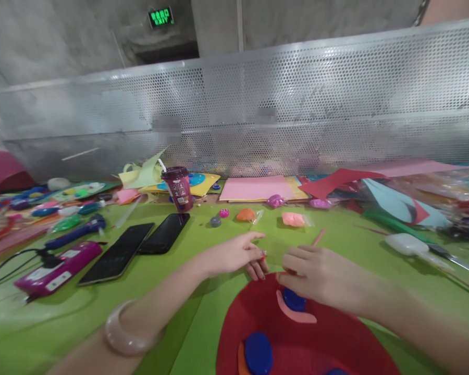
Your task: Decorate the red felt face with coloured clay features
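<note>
My left hand [238,255] is over the green table just beyond the red disc [336,344]. Its index finger points right while the other fingers curl in, and a tiny red piece [263,256] shows at the fingertips. Above the disc's far edge, my right hand [316,273] has its fingers curled; what they hold, if anything, is hidden. Right under it on the disc lies a blue clay round [294,300] with a curved pink strip [296,311] beside it. A second blue round [258,354] sits nearer me, partly over an orange piece [242,359].
Two phones [117,254], a purple power strip [58,271] and a cup with a straw [179,190] stand left. Beyond my hands are orange clay [245,214] and pink clay [293,219]. Scissors [449,255] lie right. A perforated metal screen [316,99] closes the back.
</note>
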`<state>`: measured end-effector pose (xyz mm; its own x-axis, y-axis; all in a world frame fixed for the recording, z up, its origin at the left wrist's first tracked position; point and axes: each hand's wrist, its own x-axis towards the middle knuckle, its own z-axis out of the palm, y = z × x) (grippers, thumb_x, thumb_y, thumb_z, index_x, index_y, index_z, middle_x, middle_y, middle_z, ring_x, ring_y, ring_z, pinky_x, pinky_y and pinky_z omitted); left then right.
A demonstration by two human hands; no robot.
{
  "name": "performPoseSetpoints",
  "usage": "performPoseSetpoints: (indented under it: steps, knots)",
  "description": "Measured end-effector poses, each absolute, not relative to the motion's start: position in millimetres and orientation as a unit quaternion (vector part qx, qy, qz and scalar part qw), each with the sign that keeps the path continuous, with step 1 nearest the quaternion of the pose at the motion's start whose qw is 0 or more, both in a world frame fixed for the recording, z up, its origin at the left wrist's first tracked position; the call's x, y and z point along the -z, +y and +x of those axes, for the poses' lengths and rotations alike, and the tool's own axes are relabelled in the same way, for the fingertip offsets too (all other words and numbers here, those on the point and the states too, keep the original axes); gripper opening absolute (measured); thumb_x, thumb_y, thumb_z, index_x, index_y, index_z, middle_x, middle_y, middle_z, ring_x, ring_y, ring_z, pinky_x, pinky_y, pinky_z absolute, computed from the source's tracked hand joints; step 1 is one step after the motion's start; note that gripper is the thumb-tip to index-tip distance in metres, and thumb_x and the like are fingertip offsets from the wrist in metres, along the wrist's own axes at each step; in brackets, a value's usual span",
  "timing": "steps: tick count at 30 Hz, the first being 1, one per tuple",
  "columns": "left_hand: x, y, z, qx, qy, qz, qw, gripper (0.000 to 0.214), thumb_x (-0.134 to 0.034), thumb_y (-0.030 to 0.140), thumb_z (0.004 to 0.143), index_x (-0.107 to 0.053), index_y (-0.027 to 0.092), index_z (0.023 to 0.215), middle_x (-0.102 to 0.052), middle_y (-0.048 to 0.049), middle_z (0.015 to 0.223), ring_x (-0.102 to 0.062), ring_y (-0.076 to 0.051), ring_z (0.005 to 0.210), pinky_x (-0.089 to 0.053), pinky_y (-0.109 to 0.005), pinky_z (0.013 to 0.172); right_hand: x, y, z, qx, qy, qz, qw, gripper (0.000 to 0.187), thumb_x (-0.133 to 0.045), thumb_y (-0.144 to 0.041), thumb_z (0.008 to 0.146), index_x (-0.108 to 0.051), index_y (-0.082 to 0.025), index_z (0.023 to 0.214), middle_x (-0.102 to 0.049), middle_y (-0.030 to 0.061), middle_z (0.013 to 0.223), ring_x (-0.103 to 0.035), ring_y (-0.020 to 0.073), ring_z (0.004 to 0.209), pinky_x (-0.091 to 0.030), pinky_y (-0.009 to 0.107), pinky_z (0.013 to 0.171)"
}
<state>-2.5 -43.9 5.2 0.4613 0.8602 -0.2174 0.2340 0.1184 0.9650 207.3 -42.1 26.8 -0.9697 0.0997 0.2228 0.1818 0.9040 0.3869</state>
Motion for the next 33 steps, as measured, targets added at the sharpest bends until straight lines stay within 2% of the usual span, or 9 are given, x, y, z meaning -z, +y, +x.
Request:
performPoseSetpoints:
  steps: [7, 13, 33]
  knots:
    - [-3.4, -42.8, -3.3, -0.259, 0.438, 0.615, 0.603, 0.052, -0.045, 0.021, 0.089, -0.023, 0.012, 0.135, -0.062, -0.0025, 0.074, -0.064, -0.016, 0.063, -0.048, -0.034, 0.066, -24.0, -39.4, 206.3, 0.208, -0.971, -0.065, 0.095, 0.017, -0.049, -0.009, 0.086, -0.061, -0.016, 0.077, -0.051, 0.0013, 0.071, -0.043, 0.0158, 0.064, -0.034, 0.028, 0.054]
    - [-4.9, -42.2, -1.6, -0.254, 0.444, 0.616, 0.599, 0.051, -0.044, 0.020, 0.089, -0.024, 0.011, 0.135, -0.062, -0.0022, 0.074, -0.063, -0.015, 0.063, -0.048, -0.033, 0.066, -27.5, -40.7, 201.9, 0.206, -0.975, -0.055, 0.056, 0.015, -0.052, -0.010, 0.085, -0.060, -0.017, 0.075, -0.054, 0.0015, 0.075, -0.046, 0.0160, 0.067, -0.037, 0.029, 0.058]
    - [-1.3, -40.5, -3.9, -0.255, 0.439, 0.622, 0.596, 0.053, -0.046, 0.022, 0.088, -0.024, 0.012, 0.136, -0.063, -0.0023, 0.074, -0.062, -0.014, 0.058, -0.047, -0.033, 0.063, -33.9, -41.5, 201.8, 0.186, -0.979, -0.052, 0.071, 0.004, -0.062, -0.013, 0.080, -0.064, -0.017, 0.080, -0.057, 0.0010, 0.076, -0.045, 0.0163, 0.063, -0.038, 0.029, 0.055]
